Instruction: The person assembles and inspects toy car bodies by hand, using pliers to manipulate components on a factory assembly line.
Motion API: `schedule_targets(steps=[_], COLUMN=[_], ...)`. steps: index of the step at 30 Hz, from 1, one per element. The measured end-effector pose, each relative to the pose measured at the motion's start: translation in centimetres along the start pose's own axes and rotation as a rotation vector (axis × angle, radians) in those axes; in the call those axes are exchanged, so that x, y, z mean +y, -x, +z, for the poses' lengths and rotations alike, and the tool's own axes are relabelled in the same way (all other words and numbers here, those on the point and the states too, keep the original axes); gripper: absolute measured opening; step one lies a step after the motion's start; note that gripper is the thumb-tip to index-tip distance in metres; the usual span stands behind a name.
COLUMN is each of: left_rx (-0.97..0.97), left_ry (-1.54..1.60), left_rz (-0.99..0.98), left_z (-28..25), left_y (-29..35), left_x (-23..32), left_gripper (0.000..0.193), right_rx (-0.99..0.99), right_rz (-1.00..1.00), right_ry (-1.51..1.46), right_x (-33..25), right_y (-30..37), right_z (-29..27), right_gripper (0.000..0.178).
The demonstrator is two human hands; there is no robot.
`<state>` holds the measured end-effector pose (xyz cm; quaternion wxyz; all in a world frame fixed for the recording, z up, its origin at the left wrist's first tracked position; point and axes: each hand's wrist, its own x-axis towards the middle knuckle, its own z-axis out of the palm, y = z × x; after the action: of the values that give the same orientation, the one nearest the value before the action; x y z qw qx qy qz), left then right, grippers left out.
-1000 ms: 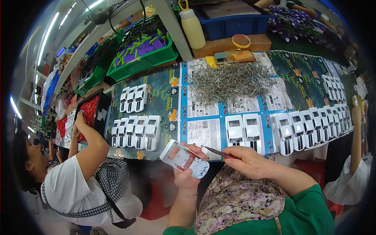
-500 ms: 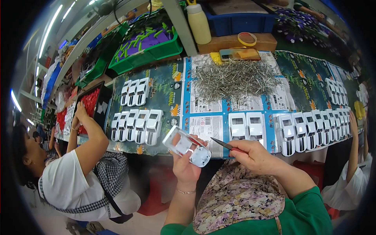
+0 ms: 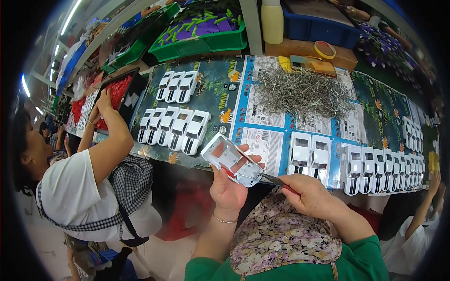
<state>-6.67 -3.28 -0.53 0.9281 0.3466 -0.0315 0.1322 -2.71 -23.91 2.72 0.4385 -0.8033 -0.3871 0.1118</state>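
My left hand (image 3: 228, 187) is closed round a white toy car body shell (image 3: 224, 146), palm up, with the hollow underside facing me. Pinkish skin shows through its window openings. In my right hand (image 3: 309, 196) is a pointed dark metal tool with a red handle (image 3: 277, 181); its exact kind is unclear. The tool's tip touches or lies very near the right end of the shell. Just beyond my right hand, two white car bodies (image 3: 300, 151) lie on the table. To their right runs a row of several more (image 3: 368, 167).
A heap of thin metal pins (image 3: 304, 91) covers the back of the printed table sheet (image 3: 220, 70). Several white car bodies (image 3: 173, 126) lie at left. A green crate (image 3: 201, 41), a cream bottle (image 3: 272, 23) and a blue bin (image 3: 318, 28) stand behind. Co-workers sit on both sides.
My right hand has brought the tool's tip down to the right end of the car shell. The shell has turned slightly in my left hand. The whole view has shifted somewhat.
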Motion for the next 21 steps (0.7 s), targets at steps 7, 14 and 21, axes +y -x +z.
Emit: schedule_targets(steps=[7, 14, 21], left_rx=[-0.012, 0.131, 0.255], left_ry=[-0.001, -0.137, -0.239], left_rz=[0.003, -0.022, 0.007], left_z=[-0.2, 0.9, 1.2], left_y=[0.0, 0.1, -0.2], left_x=[-0.1, -0.3, -1.6], left_gripper=[0.062, 0.069, 0.082], right_rx=[0.003, 0.006, 0.035], right_rz=[-0.051, -0.058, -0.028], right_ry=[0.060, 0.076, 0.183], right_x=[-0.1, 0.1, -0.3], right_y=[0.0, -0.1, -0.4], right_z=[-0.1, -0.2, 0.1], right_gripper=[0.024, 0.023, 0.020])
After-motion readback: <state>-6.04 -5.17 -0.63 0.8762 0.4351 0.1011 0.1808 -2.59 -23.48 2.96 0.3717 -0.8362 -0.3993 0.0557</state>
